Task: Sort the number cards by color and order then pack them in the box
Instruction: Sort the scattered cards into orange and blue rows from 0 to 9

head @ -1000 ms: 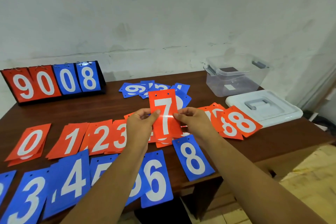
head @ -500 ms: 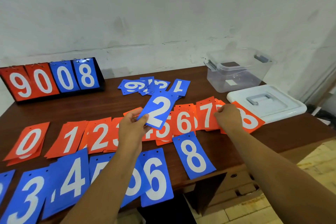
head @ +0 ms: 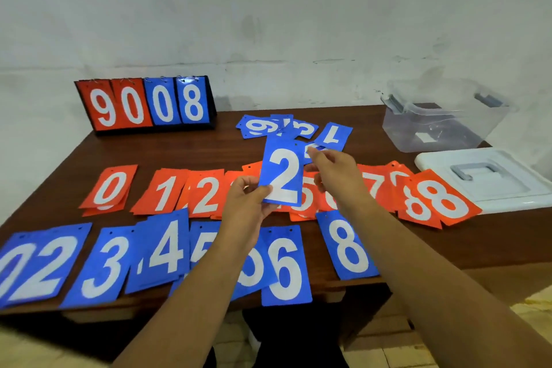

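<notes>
Pinching the lower left corner of a blue 2 card (head: 283, 173), the left hand (head: 248, 209) holds it upright above the middle of the table (head: 209, 149), over the red row. At the far left corner stands a flip scoreboard (head: 146, 104) reading 9 0 in red and 0 8 in blue. Across the middle runs a row of red cards (head: 206, 194): 0 nearest the left edge, then 1 and 2, some hidden behind the hands, then 7 and overlapping 8s toward the right edge. Along the near edge lies a row of blue cards (head: 104, 266): 0, 2, 3, 4, 5, 6 and 8, some overhanging it. Behind the held card, a loose pile of blue cards (head: 260, 127) lies toward the far edge. The right hand (head: 337, 173) reaches to that pile, fingertips (head: 312, 152) at a card's edge; whether they grasp it I cannot tell. At the far right corner sits a clear plastic box (head: 442, 125), uncovered, with its white lid (head: 484, 185) lying just nearer, at the right edge.
</notes>
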Tool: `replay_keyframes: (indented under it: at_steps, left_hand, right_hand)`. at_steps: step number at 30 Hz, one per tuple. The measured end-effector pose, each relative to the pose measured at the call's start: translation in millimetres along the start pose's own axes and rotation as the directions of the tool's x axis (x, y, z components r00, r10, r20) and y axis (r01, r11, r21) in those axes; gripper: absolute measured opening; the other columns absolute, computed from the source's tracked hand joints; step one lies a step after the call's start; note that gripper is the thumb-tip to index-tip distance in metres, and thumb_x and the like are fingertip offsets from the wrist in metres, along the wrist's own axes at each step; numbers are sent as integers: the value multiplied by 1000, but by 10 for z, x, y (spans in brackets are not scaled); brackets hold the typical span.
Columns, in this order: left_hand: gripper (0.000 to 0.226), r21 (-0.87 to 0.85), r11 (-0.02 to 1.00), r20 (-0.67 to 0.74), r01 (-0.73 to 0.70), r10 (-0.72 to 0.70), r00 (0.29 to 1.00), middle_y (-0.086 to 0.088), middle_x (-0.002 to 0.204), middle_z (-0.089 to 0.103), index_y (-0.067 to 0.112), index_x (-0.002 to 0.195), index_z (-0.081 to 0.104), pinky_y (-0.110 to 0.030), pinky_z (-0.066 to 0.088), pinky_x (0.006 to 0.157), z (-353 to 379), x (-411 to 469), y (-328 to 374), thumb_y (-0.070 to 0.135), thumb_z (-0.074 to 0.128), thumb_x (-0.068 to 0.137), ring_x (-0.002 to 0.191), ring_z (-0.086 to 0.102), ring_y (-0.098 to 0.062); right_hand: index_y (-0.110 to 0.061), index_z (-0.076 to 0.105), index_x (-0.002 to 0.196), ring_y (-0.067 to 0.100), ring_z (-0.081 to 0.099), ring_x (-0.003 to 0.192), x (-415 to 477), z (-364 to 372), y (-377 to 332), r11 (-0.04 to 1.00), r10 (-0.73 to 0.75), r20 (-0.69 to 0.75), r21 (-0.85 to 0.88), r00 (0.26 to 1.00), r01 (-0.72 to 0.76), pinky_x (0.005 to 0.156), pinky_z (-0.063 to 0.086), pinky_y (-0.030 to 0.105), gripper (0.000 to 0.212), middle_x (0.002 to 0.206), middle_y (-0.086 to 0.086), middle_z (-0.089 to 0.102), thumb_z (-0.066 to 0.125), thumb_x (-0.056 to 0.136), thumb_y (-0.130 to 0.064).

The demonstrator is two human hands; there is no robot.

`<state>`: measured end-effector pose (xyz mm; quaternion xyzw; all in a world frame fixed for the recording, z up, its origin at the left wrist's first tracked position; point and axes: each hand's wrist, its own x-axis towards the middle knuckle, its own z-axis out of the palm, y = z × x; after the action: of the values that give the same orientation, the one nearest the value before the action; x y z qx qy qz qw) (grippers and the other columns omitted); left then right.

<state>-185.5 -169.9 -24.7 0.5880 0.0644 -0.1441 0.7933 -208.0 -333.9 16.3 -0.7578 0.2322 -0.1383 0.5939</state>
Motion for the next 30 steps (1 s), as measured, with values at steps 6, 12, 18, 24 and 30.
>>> replay_keyframes:
  at_steps: [6, 12, 18, 24, 30]
  left_hand:
    - [14, 89, 992, -8, -88, 89, 996, -9, 105, 71, 6, 102, 57, -44, 61, 79, -628, -192, 170, 3, 65, 92, 95, 74, -25]
    - [9, 266, 958, -61, -110, 130, 990, -5, 102, 73, 9, 103, 67, -33, 61, 68, -1435, -332, 452, 11, 62, 96, 93, 71, -18]
    - [9, 804, 581, -210, -124, 474, 855, 4, 89, 70, 22, 94, 68, -24, 47, 66, -2664, -373, 637, 14, 63, 92, 79, 63, -13]
    - [32, 961, 250, -254, 121, 618, 744, -17, 116, 63, 12, 109, 72, -48, 49, 93, -3711, -321, 605, 1, 68, 79, 107, 59, -41]
    - [34, 940, 297, -310, 168, 541, 782, -16, 118, 63, 21, 115, 73, -46, 48, 98, -4034, -285, 571, 19, 66, 82, 108, 58, -40]
  right_hand:
    - [-16, 60, 115, 13, 62, 89, -149, 667, -179, 1000, -23, 138, 23, 990, 20, 60, 46, 24, 31, 105, 1, 64, 70, 89, -28]
    - [-11, 64, 84, 14, 49, 55, -440, 1240, -346, 998, -59, 317, 37, 947, 50, 51, 42, 28, 7, 67, 3, 59, 71, 88, -11]
    - [-2, 68, 89, 16, 54, 54, -673, 1888, -403, 1000, -27, 434, 7, 901, 26, 53, 46, 30, 7, 66, 9, 62, 71, 87, -8]
    - [-11, 55, 106, 15, 60, 52, -877, 2620, -397, 997, -6, 499, -64, 867, 43, 48, 50, 28, 28, 73, 12, 66, 73, 85, -6]
    - [-17, 46, 119, 24, 66, 62, -1145, 3376, -360, 966, -59, 595, -169, 801, 197, 53, 57, 33, 41, 94, 16, 67, 70, 87, -5]
